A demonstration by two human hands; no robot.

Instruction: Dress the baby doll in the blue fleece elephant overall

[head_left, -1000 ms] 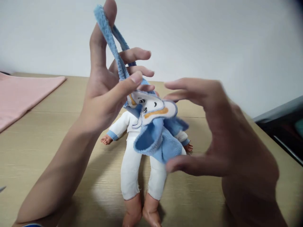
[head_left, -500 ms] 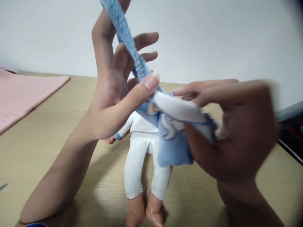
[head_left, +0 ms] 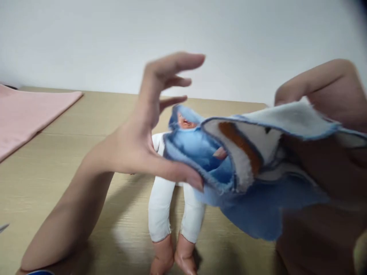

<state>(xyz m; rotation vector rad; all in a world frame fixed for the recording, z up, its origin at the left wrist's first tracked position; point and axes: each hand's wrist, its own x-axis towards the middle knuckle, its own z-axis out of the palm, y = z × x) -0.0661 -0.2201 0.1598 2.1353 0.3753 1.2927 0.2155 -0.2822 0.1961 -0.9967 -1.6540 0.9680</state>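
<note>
A blue fabric piece (head_left: pixel 249 214) with a white and orange printed patch hangs in the air above the doll. It looks bib-like, with a loop or opening at its left end. My left hand (head_left: pixel 137 149) is open, its fingers spread behind the loop and its thumb touching the front edge. On the other side, my right hand (head_left: pixel 323 168) is closed on the fabric, which hides part of its fingers. Behind and below lies the doll (head_left: pixel 162 210), in white clothes with bare feet. Its head is mostly hidden by the blue fabric.
All of this is over a wooden-toned table (head_left: pixel 57 191). A pink cloth (head_left: pixel 31 114) lies at the left back. The tip of a pointed metal object (head_left: pixel 4 227) shows at the left edge. A pale wall (head_left: pixel 243 46) stands behind the table.
My left hand has come down and loosened from the light blue strap, its fingers now spread. My right hand has shifted right and nearer, stretching the fabric sideways so its opening shows.
</note>
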